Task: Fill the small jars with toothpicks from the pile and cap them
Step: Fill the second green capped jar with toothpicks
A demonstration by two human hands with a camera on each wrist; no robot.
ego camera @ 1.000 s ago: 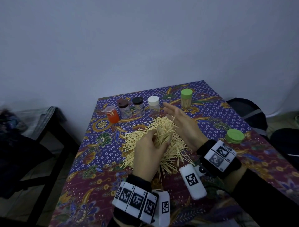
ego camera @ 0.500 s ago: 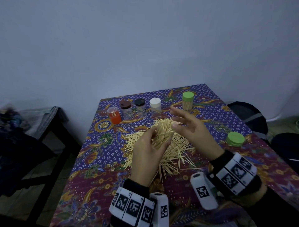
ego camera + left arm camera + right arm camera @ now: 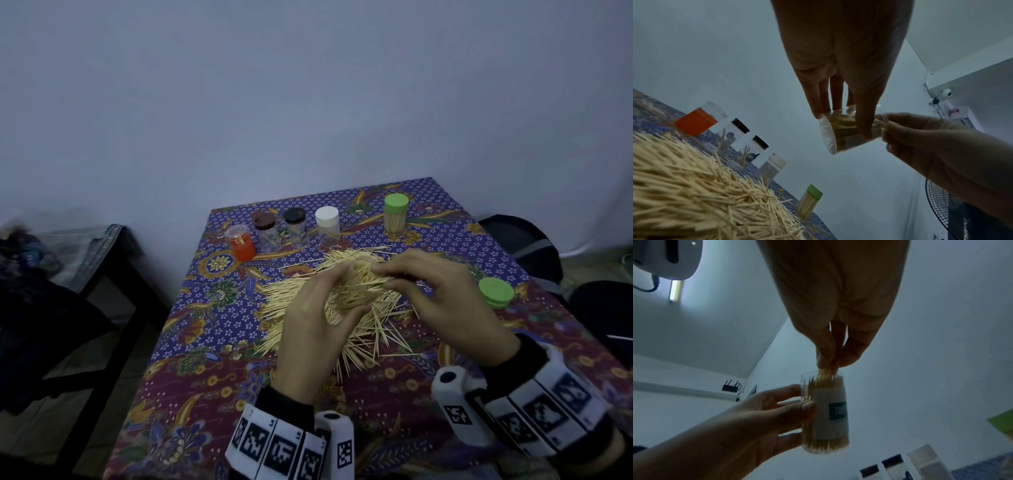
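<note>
1. Toothpicks everywhere from where I'm watching: the pile (image 3: 329, 301) sits mid-table on the flowery cloth (image 3: 205, 342), and I'll place everything else off that.
2. Left hand (image 3: 315, 329) is up over the pile, fingers and thumb wrapped round an open clear jar (image 3: 825, 415) with a paper label, already packed with picks.
3. Right hand (image 3: 442, 301), also above the pile, has its fingertips (image 3: 828, 360) pinched together on a small bunch of toothpicks (image 3: 825, 372) right at the jar's mouth.
4. Behind the pile there's a row: orange jar (image 3: 241, 243), two dark-capped jars (image 3: 265, 228) (image 3: 295, 228), white-capped jar (image 3: 327, 224), then a full green-capped jar (image 3: 395, 214) further right.
5. Loose green lid (image 3: 496, 292) lies right of the pile, near the right hand.
</note>
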